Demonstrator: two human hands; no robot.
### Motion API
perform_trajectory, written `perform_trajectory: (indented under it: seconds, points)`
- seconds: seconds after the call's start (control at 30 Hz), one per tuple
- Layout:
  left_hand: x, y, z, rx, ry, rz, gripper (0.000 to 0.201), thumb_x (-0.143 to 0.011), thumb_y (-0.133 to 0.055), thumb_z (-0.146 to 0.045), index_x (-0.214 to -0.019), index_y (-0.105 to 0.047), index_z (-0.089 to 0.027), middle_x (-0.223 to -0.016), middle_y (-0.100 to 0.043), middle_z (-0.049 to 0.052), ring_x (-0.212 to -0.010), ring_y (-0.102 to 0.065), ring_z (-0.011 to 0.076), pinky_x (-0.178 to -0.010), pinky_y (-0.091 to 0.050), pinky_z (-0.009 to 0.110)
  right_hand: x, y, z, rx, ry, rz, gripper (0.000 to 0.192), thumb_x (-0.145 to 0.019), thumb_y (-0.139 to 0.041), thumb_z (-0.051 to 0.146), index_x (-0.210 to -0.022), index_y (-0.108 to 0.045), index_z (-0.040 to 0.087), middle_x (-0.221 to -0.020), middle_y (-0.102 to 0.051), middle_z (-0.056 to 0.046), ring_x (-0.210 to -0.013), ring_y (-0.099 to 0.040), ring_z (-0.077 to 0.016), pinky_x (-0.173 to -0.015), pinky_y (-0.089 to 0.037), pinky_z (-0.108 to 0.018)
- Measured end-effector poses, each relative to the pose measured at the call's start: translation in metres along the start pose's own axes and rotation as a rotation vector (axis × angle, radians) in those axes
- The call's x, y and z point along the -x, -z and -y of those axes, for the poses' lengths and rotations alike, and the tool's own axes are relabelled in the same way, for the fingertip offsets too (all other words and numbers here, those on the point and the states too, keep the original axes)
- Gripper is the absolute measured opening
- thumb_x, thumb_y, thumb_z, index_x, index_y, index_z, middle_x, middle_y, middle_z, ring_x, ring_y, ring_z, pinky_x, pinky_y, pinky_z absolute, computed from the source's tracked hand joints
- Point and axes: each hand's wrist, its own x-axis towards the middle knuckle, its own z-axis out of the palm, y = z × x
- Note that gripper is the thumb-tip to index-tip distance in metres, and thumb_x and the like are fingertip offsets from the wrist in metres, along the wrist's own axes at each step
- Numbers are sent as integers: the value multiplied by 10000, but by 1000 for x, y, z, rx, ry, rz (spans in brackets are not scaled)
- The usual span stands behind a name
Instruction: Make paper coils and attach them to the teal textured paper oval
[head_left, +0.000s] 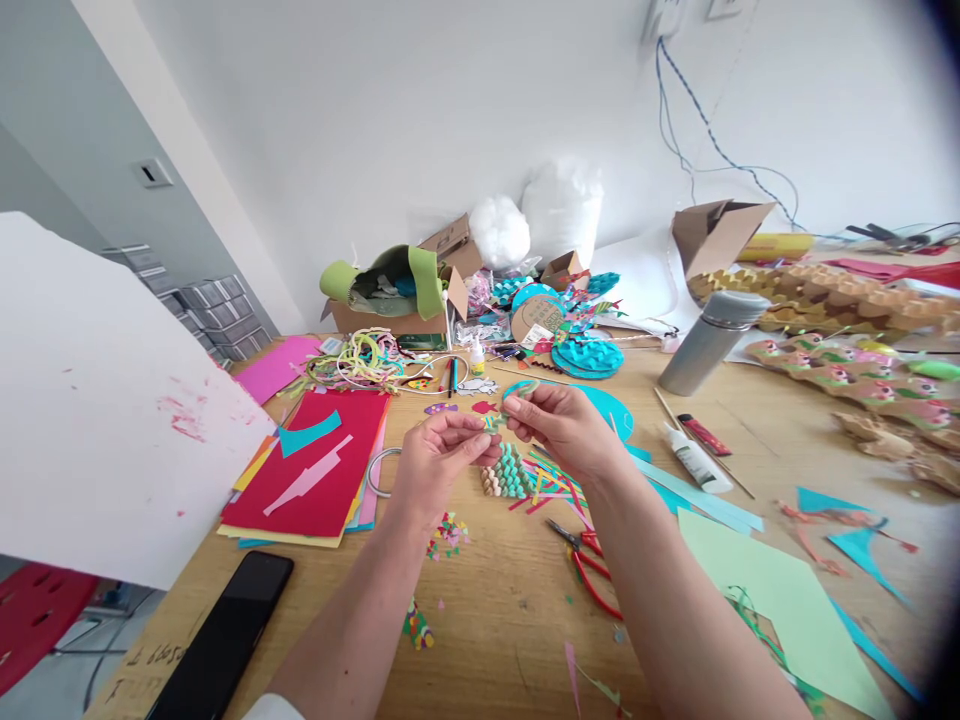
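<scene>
Over the middle of the table, my left hand [450,450] and my right hand [559,425] come close together, both closed in a pinch. A small folded piece of green and yellow paper strip [492,423] spans the fingertips of both. A curved green end of the strip [525,388] rises above my right thumb. Just below lie several twisted paper braids [514,472], mostly green with some brown. Loose coloured paper strips [555,482] are spread beside them. Red-handled scissors [589,565] rest nearer me, close to my right forearm.
Coloured paper sheets [315,470] and a black phone [225,640] lie at left. A grey bottle [709,345], a white glue tube [696,460] and egg-carton pieces [862,375] are at right. Craft materials, a cardboard box [360,318] and white stuffing [499,232] line the wall.
</scene>
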Motion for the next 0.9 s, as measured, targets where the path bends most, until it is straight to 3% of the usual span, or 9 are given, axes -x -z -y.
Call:
perform_trajectory:
  seconds: [0.33, 0.57, 0.9]
  points:
    - [2, -2, 1, -6, -3, -6, 309, -618, -848, -304, -794, -657, -136, -701, -749, 53, -657, -720, 195, -642, -589, 310, 2, 2, 5, 45, -36, -54, 403, -588, -838, 515, -578, -646, 160, -546, -625, -14, -484, -491, -92, -486, -379, -244]
    - [0, -1, 0, 21, 10, -23, 312, -609, -849, -275, -809, -657, -131, -730, -754, 62, -670, -721, 194, -663, -586, 310, 2, 6, 6, 5, 10, -20, 339, -664, -802, 491, -711, -718, 166, -661, -652, -9, -562, -524, -92, -557, -416, -241]
    - [1, -2, 1, 13, 25, -13, 302, -618, -847, -271, -809, -663, -124, -724, -758, 73, -664, -717, 180, -657, -580, 288, 2, 3, 10, 26, 31, -53, 382, -643, -801, 528, -656, -686, 165, -602, -597, 6, -536, -489, -90, -510, -395, -231]
